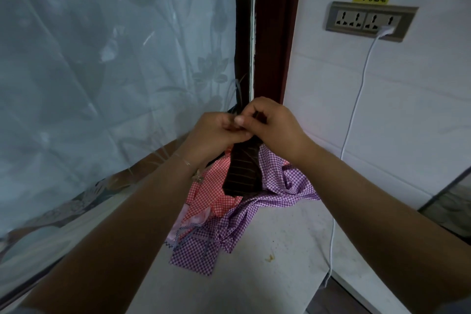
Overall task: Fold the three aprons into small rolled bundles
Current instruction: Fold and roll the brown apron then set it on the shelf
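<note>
Clearly my left hand [219, 132] and right hand [274, 122] both pinch the top of the dark striped apron [242, 173], soft, light cloth hanging limp over the checked aprons [288, 186] at the counter's [293, 250] far corner.

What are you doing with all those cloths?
A person's left hand and right hand pinch the top of a dark brown striped apron, holding it up. A red checked apron and a purple checked apron lie crumpled, not yet folded, beneath it on the white table.
</note>
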The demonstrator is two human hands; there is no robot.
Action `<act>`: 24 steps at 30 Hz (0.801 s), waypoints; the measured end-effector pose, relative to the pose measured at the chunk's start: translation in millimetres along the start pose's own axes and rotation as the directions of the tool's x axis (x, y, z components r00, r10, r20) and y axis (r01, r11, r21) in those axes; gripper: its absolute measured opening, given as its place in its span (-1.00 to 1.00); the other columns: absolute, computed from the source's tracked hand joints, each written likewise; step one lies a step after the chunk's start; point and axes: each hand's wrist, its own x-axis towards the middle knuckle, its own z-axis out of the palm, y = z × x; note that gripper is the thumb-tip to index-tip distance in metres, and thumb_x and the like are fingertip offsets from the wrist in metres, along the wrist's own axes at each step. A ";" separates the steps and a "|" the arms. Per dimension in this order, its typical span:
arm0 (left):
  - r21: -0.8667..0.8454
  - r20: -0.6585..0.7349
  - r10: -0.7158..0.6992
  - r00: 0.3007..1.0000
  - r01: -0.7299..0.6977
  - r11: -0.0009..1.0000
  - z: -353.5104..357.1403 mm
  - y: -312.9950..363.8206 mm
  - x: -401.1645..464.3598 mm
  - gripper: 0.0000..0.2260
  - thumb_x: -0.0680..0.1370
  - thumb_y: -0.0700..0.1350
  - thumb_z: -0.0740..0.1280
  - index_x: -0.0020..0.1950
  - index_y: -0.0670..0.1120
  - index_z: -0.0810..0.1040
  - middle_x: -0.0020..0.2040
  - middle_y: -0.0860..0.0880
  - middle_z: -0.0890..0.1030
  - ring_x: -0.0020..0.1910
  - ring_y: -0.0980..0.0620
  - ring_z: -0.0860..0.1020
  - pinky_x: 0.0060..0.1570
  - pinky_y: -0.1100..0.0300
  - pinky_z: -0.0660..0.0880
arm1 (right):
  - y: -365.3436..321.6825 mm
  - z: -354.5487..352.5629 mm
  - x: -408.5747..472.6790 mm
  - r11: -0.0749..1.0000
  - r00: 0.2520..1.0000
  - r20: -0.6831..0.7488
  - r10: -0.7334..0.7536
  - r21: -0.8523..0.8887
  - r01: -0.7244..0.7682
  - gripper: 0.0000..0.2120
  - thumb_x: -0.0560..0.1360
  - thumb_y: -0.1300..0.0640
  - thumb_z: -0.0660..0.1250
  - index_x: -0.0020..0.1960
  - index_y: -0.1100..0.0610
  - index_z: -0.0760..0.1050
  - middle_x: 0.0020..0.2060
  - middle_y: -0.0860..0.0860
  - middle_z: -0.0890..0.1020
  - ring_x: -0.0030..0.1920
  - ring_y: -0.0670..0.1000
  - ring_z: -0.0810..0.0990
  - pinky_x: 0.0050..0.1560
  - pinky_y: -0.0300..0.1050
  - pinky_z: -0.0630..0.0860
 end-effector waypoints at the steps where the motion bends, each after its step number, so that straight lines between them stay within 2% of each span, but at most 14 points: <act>1: -0.015 -0.017 -0.001 1.000 0.000 1.000 0.0 -0.5 -1.0 -0.93 0.43 -0.22 0.46 -0.13 -0.21 0.66 -0.20 -0.11 0.68 -0.19 0.07 0.64 -0.13 0.26 0.55 | -2.1 -0.1 1.2 0.999 0.999 0.005 0.035 0.010 -0.035 -0.87 0.52 0.10 0.34 -0.09 0.16 0.55 -0.18 0.02 0.60 -0.13 -0.05 0.56 -0.08 -0.13 0.51; 3: -0.091 -0.036 -0.044 0.998 0.041 0.995 -1.3 -0.4 -1.7 -0.95 0.44 -0.24 0.44 -0.13 -0.20 0.66 -0.21 -0.08 0.69 -0.18 0.07 0.65 -0.16 0.29 0.55 | -1.8 -4.0 1.7 0.997 0.996 0.071 0.045 -0.062 -0.041 -0.84 0.54 0.05 0.31 0.00 0.14 0.54 -0.10 0.00 0.59 -0.08 -0.07 0.56 -0.02 -0.15 0.52; 5: -0.185 -0.043 -0.083 0.996 0.073 0.980 -5.0 2.1 -2.2 -0.94 0.45 -0.28 0.41 -0.17 -0.15 0.65 -0.26 0.00 0.68 -0.23 0.13 0.64 -0.24 0.35 0.52 | 0.5 -6.1 0.2 0.982 0.988 0.157 0.007 -0.186 0.022 -0.81 0.51 0.02 0.34 0.04 0.12 0.54 -0.04 -0.02 0.52 -0.03 -0.09 0.52 0.04 -0.21 0.48; 7: -0.249 -0.031 -0.092 0.995 0.081 0.965 -6.5 3.8 -1.7 -0.93 0.47 -0.30 0.39 -0.16 -0.17 0.64 -0.31 0.04 0.67 -0.27 0.17 0.63 -0.27 0.38 0.50 | 3.6 -6.3 -1.5 0.971 0.986 0.166 -0.029 -0.230 0.067 -0.80 0.48 0.03 0.38 0.04 0.12 0.55 0.00 0.00 0.48 -0.02 -0.08 0.51 0.06 -0.24 0.46; 10: -0.346 -0.009 -0.136 0.991 0.124 0.930 -7.6 6.2 -4.3 -0.93 0.51 -0.30 0.34 -0.07 -0.26 0.61 -0.31 0.00 0.68 -0.28 0.16 0.64 -0.28 0.41 0.50 | 3.2 -6.3 -1.4 0.943 0.988 0.130 -0.080 -0.311 0.117 -0.78 0.48 0.06 0.38 -0.01 0.22 0.54 -0.02 0.06 0.47 -0.11 -0.02 0.52 -0.05 -0.17 0.49; 13: -0.337 0.013 -0.176 0.984 0.170 0.926 -12.4 4.0 -2.8 -0.92 0.50 -0.24 0.37 -0.06 -0.21 0.64 -0.23 -0.03 0.70 -0.20 0.15 0.65 -0.23 0.41 0.51 | 3.2 -7.6 -0.8 0.873 0.973 0.126 -0.191 -0.432 0.227 -0.81 0.55 0.10 0.29 -0.04 0.25 0.50 -0.02 0.11 0.49 -0.20 0.07 0.55 -0.22 -0.05 0.51; 17: -0.342 0.075 -0.265 0.961 0.274 0.899 -19.4 1.6 -0.4 -0.87 0.47 -0.21 0.40 -0.01 -0.15 0.65 -0.11 -0.04 0.70 -0.08 0.13 0.64 -0.16 0.36 0.52 | 1.8 -6.2 -4.0 0.889 0.961 0.071 -0.267 -0.365 0.275 -0.73 0.55 0.04 0.19 -0.08 0.24 0.50 -0.01 0.08 0.46 -0.15 0.00 0.52 -0.17 -0.08 0.54; 21: -0.420 0.083 -0.285 0.955 0.293 0.859 -20.3 -0.2 -4.3 -0.90 0.47 -0.33 0.36 -0.08 -0.17 0.62 -0.24 -0.02 0.69 -0.22 0.15 0.64 -0.23 0.35 0.53 | 4.8 1.1 -10.8 0.895 0.935 0.147 -0.323 -0.273 0.352 -0.85 0.53 0.18 0.28 -0.14 0.25 0.49 0.00 0.10 0.48 -0.03 -0.01 0.49 0.02 -0.17 0.49; 24: -0.328 0.080 -0.222 0.972 0.236 0.915 -19.5 -0.1 -7.9 -0.90 0.45 -0.33 0.38 -0.10 -0.17 0.62 -0.28 0.00 0.67 -0.25 0.16 0.62 -0.22 0.35 0.51 | 7.2 -0.6 -13.5 0.955 0.956 0.186 -0.225 -0.154 0.254 -0.84 0.54 0.19 0.28 -0.17 0.26 0.49 0.10 0.08 0.54 0.10 -0.04 0.51 0.14 -0.26 0.44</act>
